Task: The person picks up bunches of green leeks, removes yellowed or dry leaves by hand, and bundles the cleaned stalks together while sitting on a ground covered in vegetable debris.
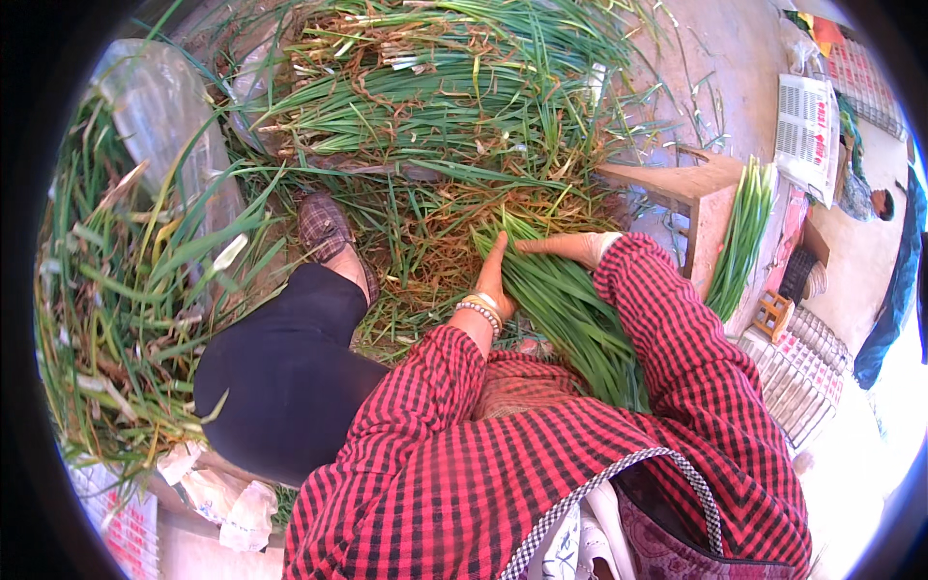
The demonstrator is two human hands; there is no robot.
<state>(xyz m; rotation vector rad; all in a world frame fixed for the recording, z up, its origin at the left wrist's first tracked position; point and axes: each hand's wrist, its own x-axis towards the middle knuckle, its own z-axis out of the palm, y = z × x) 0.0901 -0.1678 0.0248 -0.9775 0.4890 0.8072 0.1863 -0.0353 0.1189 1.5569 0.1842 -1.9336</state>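
A bunch of garlic chives [573, 312] lies slantwise across my lap, its pale stem ends away from me and its leaf tips by my right forearm. My left hand [496, 279], with bracelets at the wrist, presses on the bunch's left side near the stem ends. From the other side my right hand [562, 248] holds the same end, its fingers partly hidden by the leaves. Beyond my hands a large heap of untrimmed chives [435, 94] is spread on the ground, with brown, dry leaves among the green.
A low wooden stool [678, 177] stands to the right, with a neat bunch of chives [743, 239] leaning on its near side. Discarded leaves [138, 304] and a clear plastic sheet [163, 109] pile up at left. Stacked printed packs [794, 377] and a person [863, 199] are farther right.
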